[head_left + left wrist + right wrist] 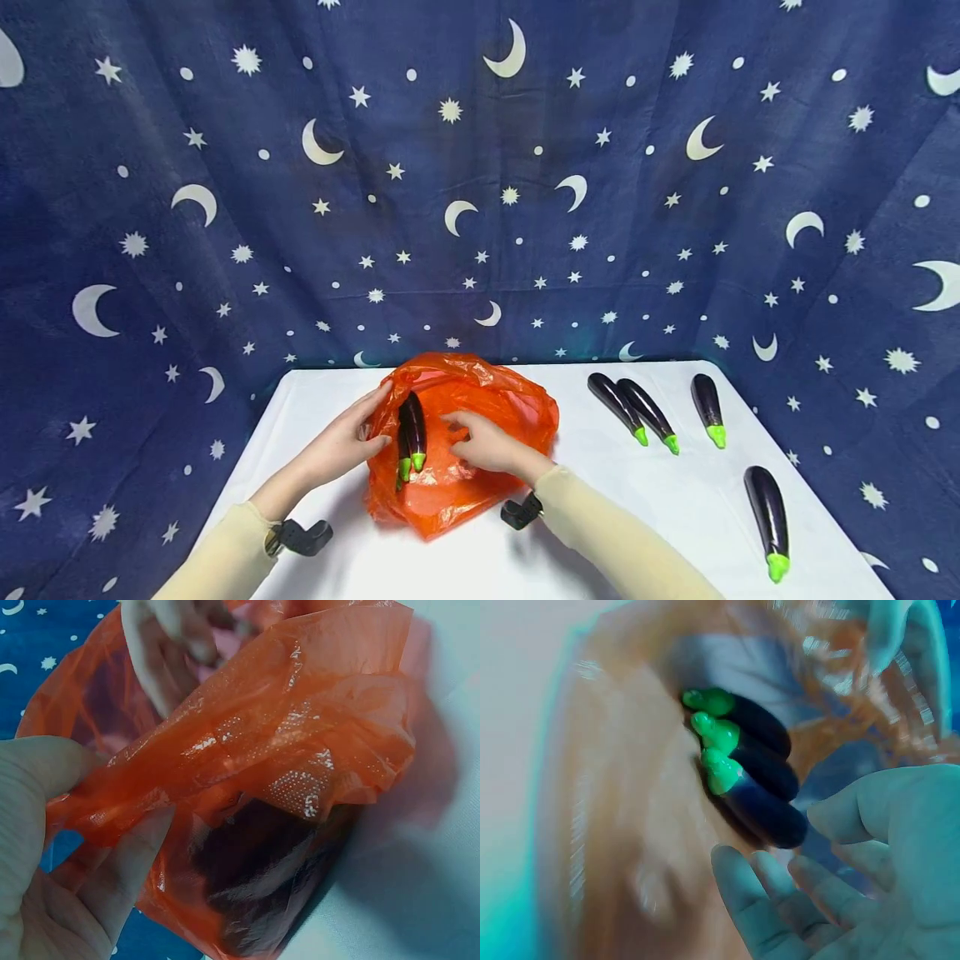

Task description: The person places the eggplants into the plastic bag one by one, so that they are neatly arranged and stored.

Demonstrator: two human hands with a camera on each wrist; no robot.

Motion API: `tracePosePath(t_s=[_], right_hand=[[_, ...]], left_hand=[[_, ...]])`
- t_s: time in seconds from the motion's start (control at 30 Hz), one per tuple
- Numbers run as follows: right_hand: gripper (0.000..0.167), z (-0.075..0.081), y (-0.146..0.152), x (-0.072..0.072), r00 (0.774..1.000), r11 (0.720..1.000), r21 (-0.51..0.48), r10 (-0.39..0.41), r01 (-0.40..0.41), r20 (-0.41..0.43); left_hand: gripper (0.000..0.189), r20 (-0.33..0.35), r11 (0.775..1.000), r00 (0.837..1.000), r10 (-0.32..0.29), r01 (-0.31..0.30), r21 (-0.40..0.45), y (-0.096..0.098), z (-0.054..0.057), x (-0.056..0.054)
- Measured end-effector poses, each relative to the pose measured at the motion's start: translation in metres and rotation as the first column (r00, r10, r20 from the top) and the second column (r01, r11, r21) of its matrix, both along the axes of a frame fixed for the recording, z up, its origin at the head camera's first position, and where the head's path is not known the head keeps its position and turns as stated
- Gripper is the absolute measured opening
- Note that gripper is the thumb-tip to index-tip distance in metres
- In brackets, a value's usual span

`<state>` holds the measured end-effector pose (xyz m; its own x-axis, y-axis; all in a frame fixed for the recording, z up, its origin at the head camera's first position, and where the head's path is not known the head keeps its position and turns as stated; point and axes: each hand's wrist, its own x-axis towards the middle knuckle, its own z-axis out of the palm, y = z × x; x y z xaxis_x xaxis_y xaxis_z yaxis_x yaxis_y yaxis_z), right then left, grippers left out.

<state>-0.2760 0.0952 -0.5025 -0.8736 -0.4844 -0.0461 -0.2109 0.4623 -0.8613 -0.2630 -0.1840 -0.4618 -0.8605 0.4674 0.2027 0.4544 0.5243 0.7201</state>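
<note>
An orange-red plastic bag (461, 496) lies on the table with its mouth spread toward me. My left hand (341, 446) pinches the bag's left rim between thumb and fingers. Inside, against that left side, dark eggplants (416, 423) with green stem ends lie together; the right wrist view shows three of these eggplants (761, 814) side by side. My right hand (487, 446) reaches into the bag's mouth, fingers loosely bent and holding nothing. In the right wrist view, its fingers (750, 900) are close to the nearest eggplant. Through the film in the left wrist view, dark eggplant shapes (259, 877) show.
To the right of the bag, two eggplants (618, 408) (648, 414) lie close together. A third eggplant (707, 408) is farther right, and another eggplant (767, 521) lies near the right edge of the white table (660, 533). A blue moon-and-star cloth (420, 250) hangs behind.
</note>
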Motion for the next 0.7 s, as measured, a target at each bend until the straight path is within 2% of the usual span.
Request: tracePosePath(t_s=[0.17,0.33,0.53,0.7], right_hand=[[0.051,0.014,0.051,0.033,0.998,0.998,0.055,0.018,-0.015,-0.067],[0.044,0.023,0.113,0.064,0.998,1.0,-0.01,-0.017,0.017,-0.059],[0.044,0.034,0.192,0.087,0.986,0.985,-0.074,-0.16,0.157,-0.047],[0.049,0.037,0.256,0.102,0.947,0.949,-0.049,-0.314,0.312,-0.063]], left_hand=[[0.082,-0.02,1.0,1.0,-0.016,0.015,-0.011,-0.001,0.001,0.0],[0.081,-0.015,1.0,1.0,-0.027,0.027,-0.005,0.0,0.002,-0.001],[0.081,-0.029,1.0,0.999,-0.022,0.022,-0.008,-0.002,0.001,-0.001],[0.08,-0.021,1.0,1.0,-0.018,0.018,-0.008,-0.003,0.0,0.0]])
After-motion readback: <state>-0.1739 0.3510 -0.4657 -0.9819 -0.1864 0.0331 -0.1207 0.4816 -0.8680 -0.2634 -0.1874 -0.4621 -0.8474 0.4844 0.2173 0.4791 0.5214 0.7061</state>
